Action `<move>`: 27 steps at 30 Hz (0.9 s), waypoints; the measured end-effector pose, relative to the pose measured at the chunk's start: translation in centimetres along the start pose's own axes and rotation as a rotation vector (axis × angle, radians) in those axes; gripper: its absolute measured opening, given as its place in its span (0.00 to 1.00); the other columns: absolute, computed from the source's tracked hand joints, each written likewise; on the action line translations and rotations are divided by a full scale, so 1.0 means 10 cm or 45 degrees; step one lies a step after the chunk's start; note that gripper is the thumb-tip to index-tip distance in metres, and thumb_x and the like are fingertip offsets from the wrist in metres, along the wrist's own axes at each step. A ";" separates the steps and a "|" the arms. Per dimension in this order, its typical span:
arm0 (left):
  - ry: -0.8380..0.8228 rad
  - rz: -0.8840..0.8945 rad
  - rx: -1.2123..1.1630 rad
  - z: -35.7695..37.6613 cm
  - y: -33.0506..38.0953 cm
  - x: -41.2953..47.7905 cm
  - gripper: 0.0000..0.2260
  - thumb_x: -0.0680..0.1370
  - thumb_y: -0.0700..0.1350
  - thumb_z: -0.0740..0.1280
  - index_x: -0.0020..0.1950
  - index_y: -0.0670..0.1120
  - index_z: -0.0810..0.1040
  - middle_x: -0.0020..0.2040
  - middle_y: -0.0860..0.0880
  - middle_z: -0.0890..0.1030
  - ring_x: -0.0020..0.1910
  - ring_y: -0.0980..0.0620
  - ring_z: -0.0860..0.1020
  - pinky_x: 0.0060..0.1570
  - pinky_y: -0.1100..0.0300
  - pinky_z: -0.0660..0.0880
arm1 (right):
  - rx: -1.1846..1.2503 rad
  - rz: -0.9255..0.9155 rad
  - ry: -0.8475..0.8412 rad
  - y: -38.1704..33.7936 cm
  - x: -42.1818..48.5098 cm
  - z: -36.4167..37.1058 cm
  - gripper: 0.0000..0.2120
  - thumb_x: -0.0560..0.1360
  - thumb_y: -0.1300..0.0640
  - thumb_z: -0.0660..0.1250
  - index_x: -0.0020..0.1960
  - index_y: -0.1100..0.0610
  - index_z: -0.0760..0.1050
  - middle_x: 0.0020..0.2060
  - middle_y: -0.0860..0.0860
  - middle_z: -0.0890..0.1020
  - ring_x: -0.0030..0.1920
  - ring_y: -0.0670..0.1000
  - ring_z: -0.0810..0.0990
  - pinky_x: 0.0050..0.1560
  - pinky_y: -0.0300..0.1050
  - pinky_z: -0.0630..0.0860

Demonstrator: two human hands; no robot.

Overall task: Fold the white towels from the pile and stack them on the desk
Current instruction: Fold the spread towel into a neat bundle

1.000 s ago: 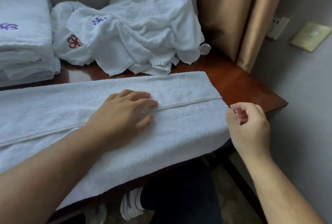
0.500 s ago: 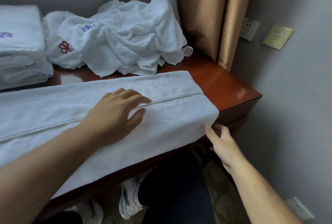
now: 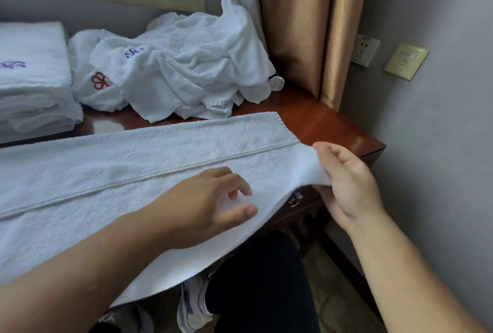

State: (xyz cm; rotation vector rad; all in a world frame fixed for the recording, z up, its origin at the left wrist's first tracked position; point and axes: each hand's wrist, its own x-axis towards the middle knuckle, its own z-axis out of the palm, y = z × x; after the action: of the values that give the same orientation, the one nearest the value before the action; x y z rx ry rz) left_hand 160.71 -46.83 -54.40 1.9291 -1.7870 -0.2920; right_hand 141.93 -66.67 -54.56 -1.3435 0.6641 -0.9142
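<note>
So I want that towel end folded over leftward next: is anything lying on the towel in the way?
Only the left hand, resting on the towel near the end that the right hand grips. Otherwise its top shows bare.

**Much of the scene being kept out of sight**

The long towel [image 3: 128, 172] is being cut off at the left edge, its far end unseen. The folded stack [image 3: 32, 76] is likewise being clipped there. The right hand [image 3: 346, 180] is having its fingertips hidden under the towel's lifted corner. Under the desk [image 3: 333, 129], shoes are being blurred beyond telling.
</note>
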 end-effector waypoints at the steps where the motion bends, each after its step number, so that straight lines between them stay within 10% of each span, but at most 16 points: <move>1: -0.037 -0.020 -0.042 -0.02 0.03 0.01 0.21 0.73 0.76 0.53 0.54 0.66 0.73 0.48 0.65 0.73 0.48 0.65 0.73 0.45 0.67 0.70 | 0.044 0.028 -0.033 -0.09 0.07 0.07 0.05 0.75 0.51 0.71 0.47 0.48 0.86 0.41 0.49 0.86 0.39 0.44 0.83 0.34 0.38 0.77; 8: -0.002 -0.351 -0.151 -0.27 0.00 0.12 0.13 0.82 0.57 0.62 0.44 0.50 0.77 0.33 0.53 0.77 0.29 0.60 0.74 0.33 0.61 0.69 | 0.146 0.251 -0.226 -0.45 0.54 0.30 0.14 0.76 0.62 0.57 0.57 0.59 0.78 0.51 0.57 0.86 0.44 0.51 0.84 0.37 0.40 0.71; 13: 0.102 -0.549 0.023 -0.52 -0.28 0.27 0.17 0.82 0.57 0.62 0.37 0.49 0.74 0.32 0.52 0.76 0.32 0.55 0.75 0.33 0.57 0.66 | -0.751 -0.053 -0.317 -0.43 0.66 0.38 0.04 0.77 0.57 0.72 0.51 0.57 0.81 0.38 0.49 0.87 0.38 0.43 0.83 0.36 0.35 0.71; 17: 0.179 -0.551 0.229 -0.62 -0.50 0.42 0.20 0.81 0.61 0.60 0.36 0.49 0.72 0.35 0.51 0.76 0.36 0.53 0.74 0.33 0.56 0.65 | -1.456 -0.460 -0.058 -0.30 0.80 0.40 0.20 0.78 0.42 0.68 0.34 0.54 0.75 0.36 0.51 0.76 0.42 0.52 0.75 0.37 0.45 0.66; 27: -0.015 -0.393 0.422 -0.84 -0.87 0.72 0.21 0.78 0.68 0.54 0.39 0.54 0.73 0.34 0.53 0.76 0.33 0.56 0.74 0.31 0.58 0.66 | -1.306 -0.520 -0.160 -0.04 1.34 0.54 0.24 0.82 0.49 0.64 0.30 0.55 0.64 0.23 0.47 0.67 0.27 0.46 0.67 0.27 0.39 0.61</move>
State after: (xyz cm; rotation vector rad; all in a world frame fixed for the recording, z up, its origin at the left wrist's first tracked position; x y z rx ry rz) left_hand 173.09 -51.94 -50.23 2.4454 -1.6200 -0.1128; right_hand 153.29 -75.30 -52.06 -2.4977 0.8123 -0.8048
